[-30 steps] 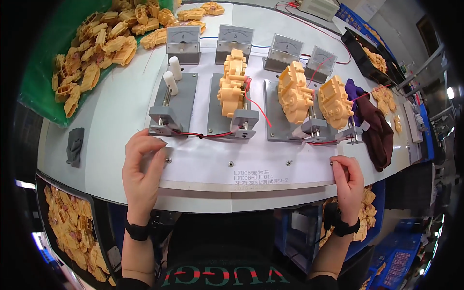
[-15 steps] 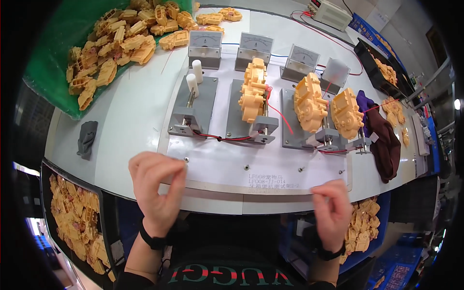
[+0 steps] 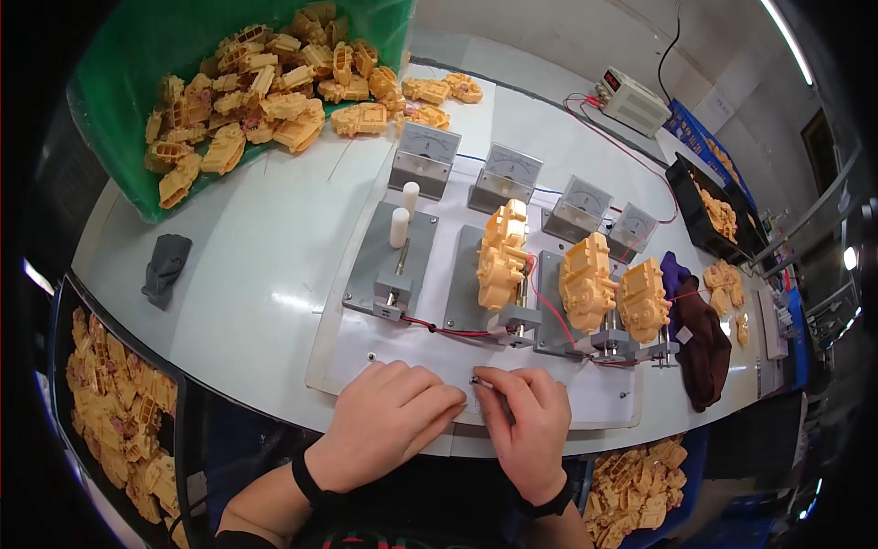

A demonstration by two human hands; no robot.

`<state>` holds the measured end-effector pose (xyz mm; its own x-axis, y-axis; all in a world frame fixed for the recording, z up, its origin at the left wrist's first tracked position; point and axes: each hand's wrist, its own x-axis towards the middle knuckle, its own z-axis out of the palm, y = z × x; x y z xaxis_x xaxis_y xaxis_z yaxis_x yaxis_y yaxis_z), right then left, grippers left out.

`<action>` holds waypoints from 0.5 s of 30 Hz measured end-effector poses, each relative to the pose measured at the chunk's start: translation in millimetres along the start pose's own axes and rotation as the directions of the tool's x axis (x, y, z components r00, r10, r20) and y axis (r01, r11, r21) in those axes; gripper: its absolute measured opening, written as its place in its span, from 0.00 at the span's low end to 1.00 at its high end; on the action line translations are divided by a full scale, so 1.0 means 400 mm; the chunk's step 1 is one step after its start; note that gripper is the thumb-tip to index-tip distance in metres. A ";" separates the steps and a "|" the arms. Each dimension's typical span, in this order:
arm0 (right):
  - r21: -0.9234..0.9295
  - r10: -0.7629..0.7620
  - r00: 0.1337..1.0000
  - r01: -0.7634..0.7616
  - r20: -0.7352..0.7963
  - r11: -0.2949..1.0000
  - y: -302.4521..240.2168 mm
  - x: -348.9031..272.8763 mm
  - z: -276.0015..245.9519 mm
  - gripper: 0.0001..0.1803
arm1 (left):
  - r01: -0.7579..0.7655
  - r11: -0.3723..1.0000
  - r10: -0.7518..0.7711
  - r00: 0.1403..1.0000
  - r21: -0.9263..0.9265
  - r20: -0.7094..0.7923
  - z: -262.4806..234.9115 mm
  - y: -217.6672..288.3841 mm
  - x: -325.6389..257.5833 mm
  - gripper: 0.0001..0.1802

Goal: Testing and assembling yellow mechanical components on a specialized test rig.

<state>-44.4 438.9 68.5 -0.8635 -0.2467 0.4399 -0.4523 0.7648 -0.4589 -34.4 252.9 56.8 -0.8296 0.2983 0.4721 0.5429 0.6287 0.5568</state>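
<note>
Right grip (image 3: 530, 425) nearest switch (image 3: 475, 380).
Switch at its 11 o'clock, pinched; long axis unclear. Left grip (image 3: 380, 421) curled; cannot tell if holding.

Open table (image 3: 247, 265) extends between the grey cloth (image 3: 166, 268) and the white board (image 3: 346, 352), affording passage. Ahead of the hands (image 3: 529, 425), two white pegs (image 3: 400, 227) and three yellow housings (image 3: 588, 284) obstruct; a row of meters (image 3: 510, 169) stands behind.
</note>
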 end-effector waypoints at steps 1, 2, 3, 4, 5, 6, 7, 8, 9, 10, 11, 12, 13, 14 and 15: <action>-0.010 -0.005 1.000 0.005 0.019 1.000 -0.002 0.003 0.008 0.11 | 0.015 1.000 -0.015 1.000 -0.014 -0.009 -0.003 -0.005 0.001 0.10; 0.008 0.022 1.000 -0.022 0.003 1.000 -0.006 0.002 0.010 0.12 | 0.023 1.000 -0.023 1.000 -0.019 -0.001 -0.014 -0.002 0.003 0.10; 0.023 0.046 0.999 -0.046 -0.009 0.999 -0.002 0.002 0.009 0.12 | 0.034 0.999 -0.033 0.999 -0.027 0.004 -0.016 0.001 0.009 0.11; 0.013 0.031 0.999 -0.032 0.024 0.999 -0.001 -0.001 0.008 0.12 | 0.062 0.997 -0.062 0.998 -0.044 -0.013 -0.016 0.002 0.014 0.11; 0.018 0.076 0.997 -0.077 0.011 0.997 0.001 -0.004 0.004 0.12 | 0.047 0.997 -0.047 0.999 -0.058 -0.012 -0.017 0.006 0.023 0.12; 0.023 0.132 0.991 -0.132 -0.006 0.991 -0.001 -0.007 0.005 0.13 | 0.027 0.997 -0.027 1.000 -0.074 -0.003 -0.017 0.003 0.025 0.13; 0.014 0.127 0.992 -0.128 0.016 0.992 0.001 -0.005 0.004 0.13 | 0.045 0.995 -0.046 0.999 -0.086 -0.010 -0.012 0.002 0.024 0.13; 0.021 0.145 0.989 -0.145 0.014 0.989 -0.001 -0.003 0.010 0.13 | 0.045 0.996 -0.047 0.999 -0.080 -0.017 -0.013 -0.004 0.023 0.14; 0.028 0.162 0.987 -0.163 0.010 0.986 -0.004 -0.002 0.013 0.13 | 0.043 0.996 -0.045 0.999 -0.073 -0.023 -0.014 -0.007 0.021 0.14; 0.023 0.163 0.986 -0.164 0.017 0.986 -0.007 -0.007 0.013 0.13 | 0.049 0.996 -0.051 0.998 -0.079 -0.023 -0.014 -0.007 0.017 0.14; 0.012 0.168 0.986 -0.168 0.007 0.986 -0.007 -0.013 0.014 0.13 | 0.046 0.996 -0.047 0.999 -0.074 -0.011 -0.013 -0.008 0.015 0.15; 0.001 0.173 0.985 -0.173 -0.005 0.985 -0.007 -0.014 0.016 0.13 | 0.041 0.997 -0.041 0.999 -0.070 0.001 -0.012 -0.010 0.015 0.15; -0.002 0.171 0.985 -0.171 -0.007 0.985 -0.007 -0.008 0.017 0.13 | 0.038 0.997 -0.039 0.999 -0.071 -0.002 -0.011 -0.013 0.018 0.15; 0.003 0.171 0.985 -0.171 0.002 0.985 -0.009 -0.007 0.014 0.13 | 0.037 0.997 -0.037 0.999 -0.070 -0.007 -0.011 -0.011 0.017 0.16; 0.008 0.170 0.985 -0.170 0.011 0.985 -0.011 -0.006 0.012 0.13 | 0.035 0.997 -0.036 0.999 -0.070 -0.013 -0.012 -0.010 0.015 0.16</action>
<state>-41.3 433.4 65.8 -0.9301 -0.1195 0.3473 -0.3007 0.7905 -0.5335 -41.1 248.5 60.7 -0.8466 0.2663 0.4609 0.5218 0.5865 0.6195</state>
